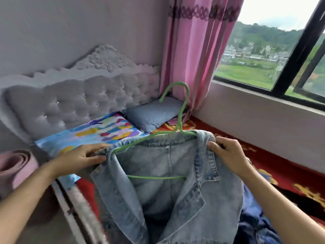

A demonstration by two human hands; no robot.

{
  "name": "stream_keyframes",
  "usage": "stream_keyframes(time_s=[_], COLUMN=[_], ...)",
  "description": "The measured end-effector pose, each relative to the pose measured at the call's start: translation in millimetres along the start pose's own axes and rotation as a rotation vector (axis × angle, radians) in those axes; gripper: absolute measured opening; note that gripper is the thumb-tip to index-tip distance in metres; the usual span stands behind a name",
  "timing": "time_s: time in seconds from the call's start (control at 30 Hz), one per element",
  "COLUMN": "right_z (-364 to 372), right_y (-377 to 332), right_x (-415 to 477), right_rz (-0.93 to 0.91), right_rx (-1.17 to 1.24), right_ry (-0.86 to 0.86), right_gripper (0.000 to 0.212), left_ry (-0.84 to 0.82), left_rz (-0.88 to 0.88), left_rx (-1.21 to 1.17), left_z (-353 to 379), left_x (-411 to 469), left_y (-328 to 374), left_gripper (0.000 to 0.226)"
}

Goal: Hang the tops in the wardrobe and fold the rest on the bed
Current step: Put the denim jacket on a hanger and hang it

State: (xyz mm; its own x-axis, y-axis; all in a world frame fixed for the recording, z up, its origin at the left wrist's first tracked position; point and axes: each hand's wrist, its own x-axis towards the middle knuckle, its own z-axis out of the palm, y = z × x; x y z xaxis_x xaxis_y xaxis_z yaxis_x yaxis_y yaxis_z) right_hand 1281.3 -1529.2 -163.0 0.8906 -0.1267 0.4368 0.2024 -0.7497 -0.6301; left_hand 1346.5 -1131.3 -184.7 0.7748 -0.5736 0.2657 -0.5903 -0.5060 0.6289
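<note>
Denim jacket (168, 199) hangs above the bed (274, 166) on a green hanger (180, 117), shoulders running left to right. Left hand (82, 158) pinches one shoulder, right hand (226, 155) grips the other; the hook (175, 84) rises between them.

We see a light-blue washed denim jacket (168, 199) held up above the bed with the red flowered cover (284, 175). Its front is open and turned to us, with the collar and lapels folded outward. Inside it sits a thin green hanger (180, 117). The hook stands up above the collar, with its open end to our left. One sloped arm runs bare along the shoulder on our left, the other is hidden under the collar, and the lower bar shows across the open front. Just right of the jacket, a dark blue garment (253, 221) lies crumpled on the bed.
</note>
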Motion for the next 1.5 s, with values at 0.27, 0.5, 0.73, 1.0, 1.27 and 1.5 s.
stream_keyframes(time_s=[0.27, 0.5, 0.73, 1.0, 1.27, 1.5], right_z=[72.3, 135.9, 205.6, 262.2, 314.9, 337.1], right_y=[-54.5, -167.5, -291.9, -382.3, -463.6, -526.5], right_x=[26.1, 3.0, -61.0, -120.0, -155.9, -142.5], right_rz=[-0.151, -0.202, -0.255, -0.294, -0.338, -0.590], right_rx=[0.296, 0.306, 0.204, 0.385, 0.542, 0.615], right_ry=[-0.402, -0.205, -0.159, -0.307, -0.602, -0.984], right_gripper=[0.092, 0.031, 0.049, 0.034, 0.032, 0.023], left_ry=[0.572, 0.911, 0.908, 0.490, 0.877, 1.238], left_rz=[-0.158, -0.264, -0.405, -0.861, -0.679, -0.604], left_rx=[0.224, 0.962, 1.031, 0.956, 0.513, 0.737], left_z=[-46.1, -87.4, -151.8, -188.0, -216.5, -245.6], left_x=[-111.9, -207.7, -319.8, -460.3, -558.9, -596.8], left_y=[20.2, 31.0, 40.7, 31.1, 14.8, 14.2], left_gripper=[0.056, 0.050, 0.059, 0.104, 0.049, 0.025])
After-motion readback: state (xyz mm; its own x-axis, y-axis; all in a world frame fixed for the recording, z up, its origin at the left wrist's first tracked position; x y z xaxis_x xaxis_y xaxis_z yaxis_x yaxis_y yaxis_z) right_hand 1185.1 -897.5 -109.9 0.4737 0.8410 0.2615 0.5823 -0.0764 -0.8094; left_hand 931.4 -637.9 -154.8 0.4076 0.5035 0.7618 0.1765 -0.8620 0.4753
